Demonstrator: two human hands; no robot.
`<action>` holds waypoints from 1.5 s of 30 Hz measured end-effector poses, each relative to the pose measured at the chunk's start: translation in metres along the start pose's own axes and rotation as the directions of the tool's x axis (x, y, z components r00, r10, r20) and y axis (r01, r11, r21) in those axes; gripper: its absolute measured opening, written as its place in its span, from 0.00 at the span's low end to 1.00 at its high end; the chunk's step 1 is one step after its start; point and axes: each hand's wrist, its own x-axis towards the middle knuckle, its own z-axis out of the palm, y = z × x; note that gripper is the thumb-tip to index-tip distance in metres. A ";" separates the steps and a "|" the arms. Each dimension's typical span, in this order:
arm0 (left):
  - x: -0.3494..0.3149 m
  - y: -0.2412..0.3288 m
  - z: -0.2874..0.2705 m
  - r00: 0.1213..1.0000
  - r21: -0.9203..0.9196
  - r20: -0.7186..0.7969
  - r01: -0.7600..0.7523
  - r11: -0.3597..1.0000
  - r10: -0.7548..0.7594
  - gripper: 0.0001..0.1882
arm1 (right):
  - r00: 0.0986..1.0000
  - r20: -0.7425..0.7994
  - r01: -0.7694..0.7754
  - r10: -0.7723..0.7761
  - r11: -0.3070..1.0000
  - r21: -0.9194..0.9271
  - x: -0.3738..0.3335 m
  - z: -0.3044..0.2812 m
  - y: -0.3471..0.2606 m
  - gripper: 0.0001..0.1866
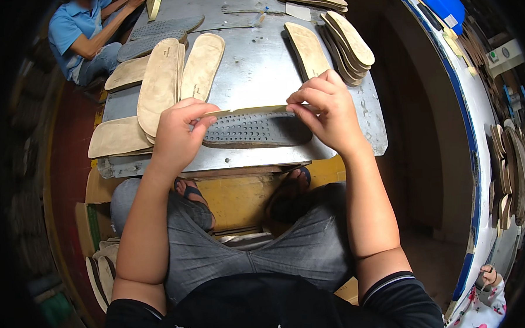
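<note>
A dark grey, foot-shaped sole dotted with round holes (255,131) lies on the grey metal tabletop (249,65). Along the sole's far edge stands a thin, pale tan sheet (254,110), seen nearly edge-on. The left hand (182,129) pinches the sheet between thumb and fingers above the sole's left part; the right hand (325,108) pinches it likewise above the sole's right part. Whether sheet and sole touch cannot be told.

The sheet looks light and bendy, likely to sag or crease if gripped mid-span, so its two ends seem the best hold. The sole looks thicker and springier, probably best taken by its side edges. Beige, foot-shaped insoles (159,80) overlap beyond the sole's left end; a beige insole stack (351,40) sits beyond its right.
</note>
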 end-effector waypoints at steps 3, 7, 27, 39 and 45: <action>0.001 -0.006 0.005 0.994 0.070 -0.068 -0.087 0.994 0.092 0.19 | 0.987 0.133 -0.111 0.092 0.983 0.147 -0.012 -0.011 0.008 0.07; -0.002 -0.018 0.003 0.981 0.186 0.124 -0.174 0.967 0.152 0.23 | 0.936 0.141 -0.334 0.324 0.941 0.056 -0.034 -0.015 0.023 0.07; -0.015 0.004 0.004 0.950 0.266 0.309 -0.124 0.956 0.037 0.36 | 0.482 0.450 -0.787 0.752 0.597 -0.155 -0.033 0.001 0.028 0.19; -0.017 0.007 0.020 0.963 0.284 0.266 -0.111 0.952 0.033 0.32 | 0.418 0.400 -0.794 0.816 0.542 -0.276 -0.037 -0.013 0.025 0.17; -0.019 0.004 0.022 0.956 0.279 0.281 -0.166 0.946 0.085 0.32 | 0.469 0.436 -0.784 0.768 0.589 -0.195 -0.035 -0.005 0.029 0.21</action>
